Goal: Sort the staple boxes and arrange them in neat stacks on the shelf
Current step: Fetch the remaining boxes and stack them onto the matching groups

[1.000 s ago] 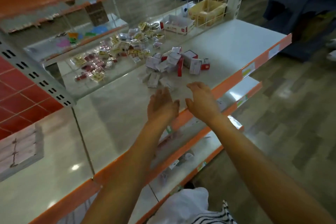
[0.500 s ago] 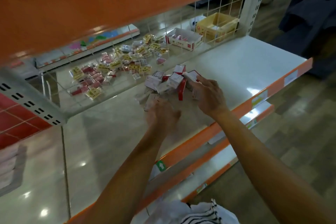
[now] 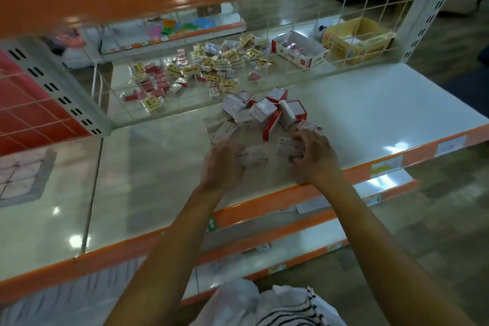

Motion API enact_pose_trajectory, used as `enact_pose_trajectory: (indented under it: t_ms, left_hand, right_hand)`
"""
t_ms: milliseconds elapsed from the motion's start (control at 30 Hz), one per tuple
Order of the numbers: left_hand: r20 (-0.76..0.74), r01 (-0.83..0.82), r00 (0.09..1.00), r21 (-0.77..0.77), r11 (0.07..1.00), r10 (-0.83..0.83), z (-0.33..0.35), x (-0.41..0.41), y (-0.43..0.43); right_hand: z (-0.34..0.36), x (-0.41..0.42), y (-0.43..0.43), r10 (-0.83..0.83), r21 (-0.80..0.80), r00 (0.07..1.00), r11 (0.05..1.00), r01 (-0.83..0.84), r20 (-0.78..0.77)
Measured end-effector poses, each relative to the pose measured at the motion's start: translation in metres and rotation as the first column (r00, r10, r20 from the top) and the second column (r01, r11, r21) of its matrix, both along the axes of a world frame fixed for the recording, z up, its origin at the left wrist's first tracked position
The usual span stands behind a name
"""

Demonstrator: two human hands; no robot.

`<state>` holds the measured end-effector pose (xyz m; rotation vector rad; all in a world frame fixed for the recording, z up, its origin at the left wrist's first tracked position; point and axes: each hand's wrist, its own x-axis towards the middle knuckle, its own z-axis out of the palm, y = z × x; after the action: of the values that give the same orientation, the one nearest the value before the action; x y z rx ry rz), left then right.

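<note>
L hand (image 3: 225, 164) is gripping a white staple box (image 3: 251, 157), fingers curled round it. R hand (image 3: 315, 159) is pinching a second box (image 3: 288, 147) at its 3 o'clock. Loose box pile (image 3: 259, 114) is sitting at 12 o'clock of both hands, mid shelf (image 3: 370, 103).

Staple boxes (image 3: 252, 159) in hands (image 3: 223, 167) (one each)

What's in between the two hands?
A white staple box gripped by the left hand, and another staple box gripped by the right hand. The head view shows both.
</note>
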<state>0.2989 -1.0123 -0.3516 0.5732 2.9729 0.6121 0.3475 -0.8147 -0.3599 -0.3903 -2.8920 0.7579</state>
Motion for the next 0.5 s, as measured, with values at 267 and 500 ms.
enact_pose_trajectory:
  t_ms: [267, 500]
  left_hand:
    - [0.015, -0.219, 0.976, 0.058, 0.974, 0.219, 0.003, 0.038, -0.036]
    - [0.007, -0.351, 0.934, 0.196, 0.916, 0.356, 0.006, 0.085, -0.093]
  right_hand:
    - [0.003, 0.005, -0.023, 0.201, -0.047, 0.975, 0.977, -0.206, -0.097]
    - [0.007, 0.009, -0.082, 0.446, -0.068, 0.876, 0.883, -0.464, -0.183]
